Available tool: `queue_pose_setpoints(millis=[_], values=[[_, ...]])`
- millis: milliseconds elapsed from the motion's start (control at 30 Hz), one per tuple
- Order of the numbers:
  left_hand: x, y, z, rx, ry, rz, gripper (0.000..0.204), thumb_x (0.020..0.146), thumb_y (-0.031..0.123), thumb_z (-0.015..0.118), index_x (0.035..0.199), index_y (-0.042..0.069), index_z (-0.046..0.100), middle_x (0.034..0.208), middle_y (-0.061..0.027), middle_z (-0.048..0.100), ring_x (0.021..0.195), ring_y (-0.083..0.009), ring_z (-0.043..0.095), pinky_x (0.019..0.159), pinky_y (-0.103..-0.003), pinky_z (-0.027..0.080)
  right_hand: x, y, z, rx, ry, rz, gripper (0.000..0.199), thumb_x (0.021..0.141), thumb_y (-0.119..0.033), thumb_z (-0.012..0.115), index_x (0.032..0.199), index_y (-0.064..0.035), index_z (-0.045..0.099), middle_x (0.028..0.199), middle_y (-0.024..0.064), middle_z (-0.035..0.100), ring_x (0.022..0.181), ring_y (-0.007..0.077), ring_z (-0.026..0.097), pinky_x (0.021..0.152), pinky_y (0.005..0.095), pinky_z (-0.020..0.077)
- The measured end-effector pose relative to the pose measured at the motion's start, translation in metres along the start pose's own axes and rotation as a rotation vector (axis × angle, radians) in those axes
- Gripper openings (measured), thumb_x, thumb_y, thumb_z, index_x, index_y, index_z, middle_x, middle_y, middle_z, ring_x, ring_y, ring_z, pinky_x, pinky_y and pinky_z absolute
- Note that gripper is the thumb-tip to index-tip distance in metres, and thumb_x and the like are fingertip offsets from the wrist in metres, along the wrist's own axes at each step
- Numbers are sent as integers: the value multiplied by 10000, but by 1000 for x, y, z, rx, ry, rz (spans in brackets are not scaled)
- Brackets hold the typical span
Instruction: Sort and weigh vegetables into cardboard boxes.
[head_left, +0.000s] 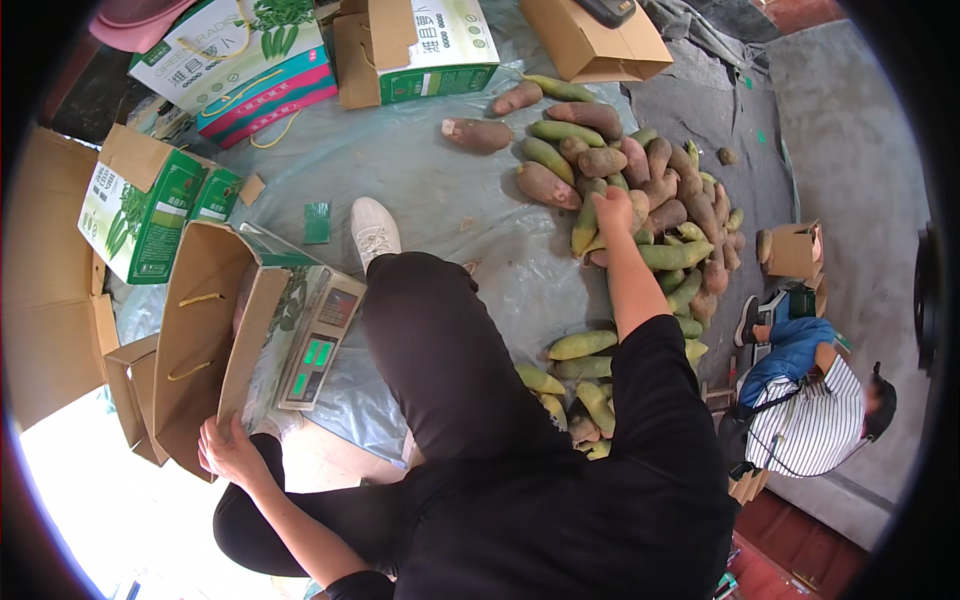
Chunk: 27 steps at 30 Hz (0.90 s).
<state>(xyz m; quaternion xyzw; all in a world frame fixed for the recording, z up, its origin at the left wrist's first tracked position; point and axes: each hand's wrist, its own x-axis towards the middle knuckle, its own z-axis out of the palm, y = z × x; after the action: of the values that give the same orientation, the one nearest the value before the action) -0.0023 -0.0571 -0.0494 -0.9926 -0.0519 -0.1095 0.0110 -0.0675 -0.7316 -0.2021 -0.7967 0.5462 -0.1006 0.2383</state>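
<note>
Steadying the open carton (215, 330) on the scale (318, 352) with left hand (228, 448) gripping its flap, keeping it open, while reaching far with right hand (612, 208) closing on a root in the pile (640, 190).

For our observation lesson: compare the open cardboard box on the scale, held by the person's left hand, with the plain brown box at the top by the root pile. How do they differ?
The open box on the scale lies tipped on its side, mouth facing the camera, with the left hand gripping its flap. The plain brown box sits apart, untouched, with a dark object resting on top. The first shows green printing on one side and yellow cord handles; the second looks unprinted. Both are brown cardboard on the plastic sheet.
</note>
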Motion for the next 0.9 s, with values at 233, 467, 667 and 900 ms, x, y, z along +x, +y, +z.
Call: queue_pose_setpoints(millis=[233,467,667,900], values=[[1,-8,10,8,36,40,252,768,240,656,943,69,593,904,-68,632,895,-273,575,832,-422,385,38,96,-25,321,86,646,706,701,-384,777,1234,-26,482,1248,123,498,1101,304,499,846,496,441],[-2,-23,10,42,71,12,251,767,250,658,919,63,589,894,-63,628,899,-271,575,840,-418,377,29,56,-5,400,55,865,818,621,-442,823,1227,-38,452,1204,99,485,1023,278,486,724,502,455],[2,-10,5,-11,11,-7,237,771,234,660,930,74,586,941,-62,619,964,-269,557,890,-416,347,30,67,4,448,83,812,802,550,-405,849,1183,-61,499,1156,95,522,991,268,496,691,497,431],[3,7,-18,-38,-51,-60,226,702,132,679,901,60,601,917,-84,615,949,-283,553,909,-409,339,-12,58,-8,944,-292,763,485,682,-233,768,1082,-46,567,1032,89,617,880,264,616,630,420,507]])
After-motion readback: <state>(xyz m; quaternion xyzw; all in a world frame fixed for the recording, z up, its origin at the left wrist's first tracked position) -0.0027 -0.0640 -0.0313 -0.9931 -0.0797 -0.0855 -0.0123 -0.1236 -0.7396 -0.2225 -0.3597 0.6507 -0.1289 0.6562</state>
